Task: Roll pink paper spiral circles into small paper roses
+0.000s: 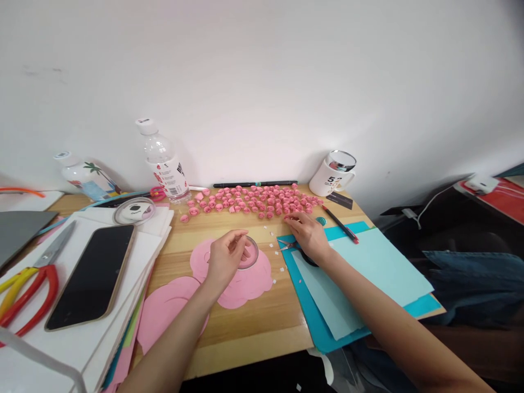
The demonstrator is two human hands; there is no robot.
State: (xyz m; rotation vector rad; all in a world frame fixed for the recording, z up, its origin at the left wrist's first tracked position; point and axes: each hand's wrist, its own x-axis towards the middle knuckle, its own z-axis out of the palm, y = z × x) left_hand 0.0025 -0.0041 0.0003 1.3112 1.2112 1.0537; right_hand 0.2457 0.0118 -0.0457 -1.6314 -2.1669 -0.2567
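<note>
Small rolled pink paper rosettes (256,201) lie scattered in a band at 12 o'clock on the light wooden table (245,322), near the wall. The right hand (307,232), fingers spread flat, touches the band's 5 o'clock edge. The left hand (225,256), fingers curled and pinched, grips the rim of a round clear plastic lid (248,254) on a scalloped pink paper cutout (245,275). Judged step: gathering a rosette for placement; next calls for a fine pinch.

The scene is viewed from one head-worn camera — aimed forward and down, close above the counter (245,327) and wall.
</note>
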